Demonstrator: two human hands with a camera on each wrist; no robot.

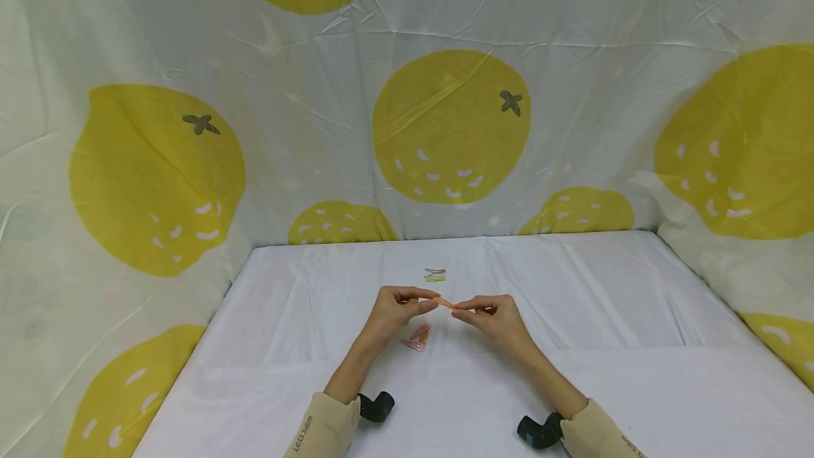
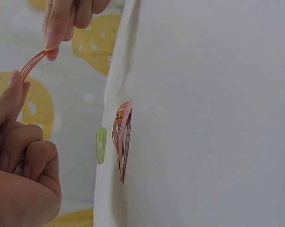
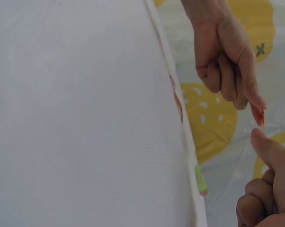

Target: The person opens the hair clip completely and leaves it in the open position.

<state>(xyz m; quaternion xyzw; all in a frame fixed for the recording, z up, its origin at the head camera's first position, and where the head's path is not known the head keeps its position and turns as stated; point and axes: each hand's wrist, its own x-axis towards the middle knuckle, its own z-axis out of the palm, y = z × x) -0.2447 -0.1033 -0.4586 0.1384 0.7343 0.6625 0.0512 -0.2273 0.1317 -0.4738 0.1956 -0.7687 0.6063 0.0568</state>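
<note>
Orange hair clip [image 1: 444, 302], slim and slightly bent, is held above a white-covered table between a person's two bare hands. The left hand [image 1: 397, 311] pinches one end between thumb and forefinger; the right hand [image 1: 498, 315] pinches the other end the same way. On both, the pinching fingertips are closed on the clip and the remaining fingers curl in toward the palm. Below, nearer the person, a small pile of pink and orange clips [image 1: 416, 338] lies overlapping on the white cloth [image 1: 604, 302]. Farther away, beyond the hands, a green clip [image 1: 435, 278] rests with a pinkish clip [image 1: 435, 271] just behind it. Beige sleeves [image 1: 323, 426] cover the forearms, and a black device sits at each cuff. Around the table hang pale curtains [image 1: 305, 104] printed with big yellow lemons.
</note>
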